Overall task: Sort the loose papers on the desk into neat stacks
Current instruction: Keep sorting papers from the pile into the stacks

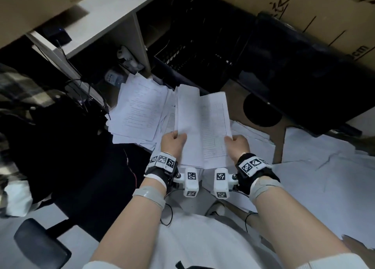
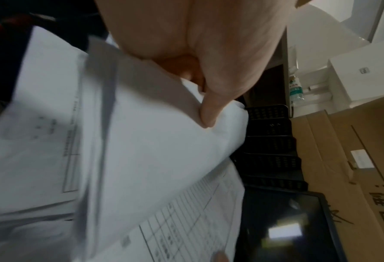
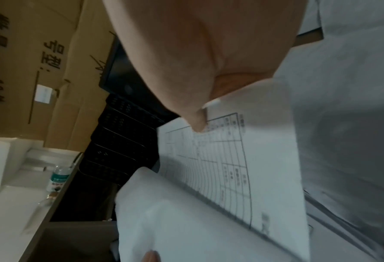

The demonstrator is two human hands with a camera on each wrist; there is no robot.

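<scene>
From above, the person's left hand [image 1: 173, 144] and right hand [image 1: 237, 146] each hold a lower corner of a small bundle of sheets [image 1: 203, 124], lifted clear of the counter [image 1: 261, 147]. The sheets overlap down the middle, a printed table form on the right one, probably so they can be read and squared before being set down. Just beyond the left hand lies a fanned, untidy pile of printed pages [image 1: 140, 112]; more loose white paper [image 1: 316, 167] spreads to the right, so most of the sorting looks undone.

The left wrist view shows the thumb [image 2: 211, 109] pressed on top of the blank sheet [image 2: 155, 134], pinching it against fingers hidden underneath. A stack of black letter trays [image 2: 269, 147] stands behind, beside a cardboard box [image 2: 348, 159].

The right wrist view shows that thumb [image 3: 195, 122] clamped on the corner of the table form [image 3: 226, 163]; the fingers below cannot be seen. The pinch at the corners seems meant to keep the print readable.
</scene>
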